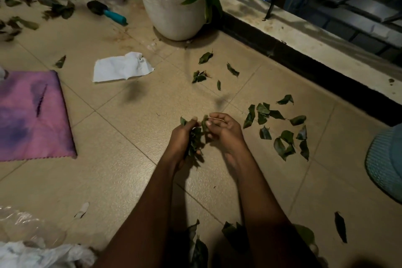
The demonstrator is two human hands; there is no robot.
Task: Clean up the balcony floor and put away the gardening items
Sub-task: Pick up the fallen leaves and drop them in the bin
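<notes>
My left hand (pixel 182 137) is closed around a bunch of green leaves (pixel 195 139) above the tiled floor. My right hand (pixel 226 130) is beside it, its fingers pinching a leaf at the top of the same bunch. Several loose leaves (pixel 285 137) lie on the tiles to the right of my hands. A few more leaves (pixel 205 72) lie farther out, and a scatter of them (pixel 43 4) sits at the far left. A trowel with a teal handle (pixel 108 13) rests on the floor near the white plant pot (pixel 171 6).
A white cloth (pixel 121 67) lies crumpled in the middle. A pink and purple mat (pixel 30 115) is at the left. Clear plastic bag (pixel 26 243) at bottom left. A teal woven item (pixel 385 163) is at the right edge. The balcony ledge and railing (pixel 304 35) run along the right.
</notes>
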